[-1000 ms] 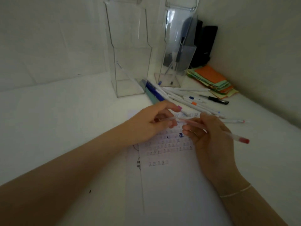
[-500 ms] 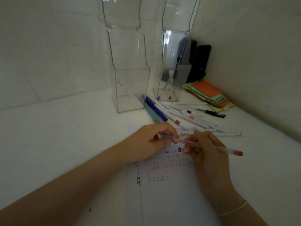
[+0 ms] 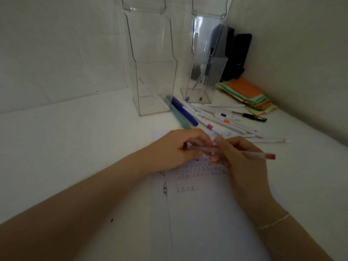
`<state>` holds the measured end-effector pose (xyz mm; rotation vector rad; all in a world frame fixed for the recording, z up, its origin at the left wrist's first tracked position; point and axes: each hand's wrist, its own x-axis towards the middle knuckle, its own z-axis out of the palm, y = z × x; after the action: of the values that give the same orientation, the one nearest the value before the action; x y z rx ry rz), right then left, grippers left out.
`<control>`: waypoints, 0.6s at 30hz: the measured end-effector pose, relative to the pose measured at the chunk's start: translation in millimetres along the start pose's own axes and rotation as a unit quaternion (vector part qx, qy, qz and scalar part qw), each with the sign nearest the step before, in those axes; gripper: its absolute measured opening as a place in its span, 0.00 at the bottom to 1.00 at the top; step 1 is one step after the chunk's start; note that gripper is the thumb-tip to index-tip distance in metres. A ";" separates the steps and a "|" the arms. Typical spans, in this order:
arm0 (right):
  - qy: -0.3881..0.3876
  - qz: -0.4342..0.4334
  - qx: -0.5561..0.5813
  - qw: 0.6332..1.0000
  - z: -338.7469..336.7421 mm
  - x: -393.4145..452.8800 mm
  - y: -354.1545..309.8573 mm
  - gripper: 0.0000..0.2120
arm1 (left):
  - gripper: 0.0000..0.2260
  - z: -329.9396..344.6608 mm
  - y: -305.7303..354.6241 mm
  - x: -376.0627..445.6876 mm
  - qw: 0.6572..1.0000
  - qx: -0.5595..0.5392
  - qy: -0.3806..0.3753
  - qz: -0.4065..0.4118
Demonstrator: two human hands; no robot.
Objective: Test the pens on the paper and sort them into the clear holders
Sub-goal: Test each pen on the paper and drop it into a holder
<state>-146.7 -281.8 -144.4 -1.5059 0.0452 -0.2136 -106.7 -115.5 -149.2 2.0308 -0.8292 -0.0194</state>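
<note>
Both hands hold one clear pen with a red end above the paper. My left hand pinches the pen's left end, where a cap seems to sit. My right hand grips the barrel, the red end sticking out to the right. The paper carries rows of small test marks. Behind it lies a pile of loose pens. Two tall clear holders stand at the back: the left holder has one white pen leaning inside, the right holder holds a few pens.
A stack of orange and green paper notes lies at the back right, with a black pen in front of it. Dark objects stand in the corner behind the right holder. Walls close in at the back and right.
The view has tilted up a little, showing more of the holders. Both hands kept hold of the red pen and drew closer together along it.
</note>
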 end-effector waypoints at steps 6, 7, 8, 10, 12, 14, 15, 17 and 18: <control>-0.047 0.050 0.102 0.992 0.9 -3.2 -7.7 0.13 | 0.06 -2.8 7.4 0.6 0.990 -0.124 0.015 -0.063; -0.036 0.068 0.142 0.987 0.8 -3.1 -9.9 0.15 | 0.06 -3.0 9.0 1.0 0.989 -0.125 0.026 -0.080; -0.011 0.068 0.157 0.985 0.1 -3.0 -10.6 0.15 | 0.07 -2.6 9.8 1.1 0.988 -0.115 0.036 -0.095; 0.054 0.015 0.080 0.995 -1.8 -3.6 -8.3 0.14 | 0.09 -1.6 11.0 0.9 0.987 -0.094 0.055 -0.119; 0.084 -0.041 -0.036 0.995 1.1 -5.5 -5.2 0.13 | 0.09 -1.4 11.8 1.2 0.984 -0.083 0.083 -0.136; 0.079 -0.072 -0.093 0.990 5.3 -8.6 -4.2 0.13 | 0.09 -1.0 14.0 2.3 0.981 -0.070 0.105 -0.146; 0.075 -0.083 -0.099 0.989 6.6 -10.2 -4.5 0.13 | 0.09 -0.5 15.6 2.6 0.981 -0.065 0.113 -0.144; 0.067 -0.092 -0.085 0.990 6.2 -12.5 -6.7 0.13 | 0.09 1.1 20.6 2.0 0.983 -0.052 0.116 -0.135; 0.065 -0.091 -0.078 0.991 5.0 -12.5 -8.4 0.14 | 0.09 1.4 22.7 1.6 0.984 -0.046 0.111 -0.133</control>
<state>-159.1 -275.2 -137.0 -1.6505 0.0279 -0.4636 -118.3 -125.6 -132.4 1.9991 -0.4068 0.0179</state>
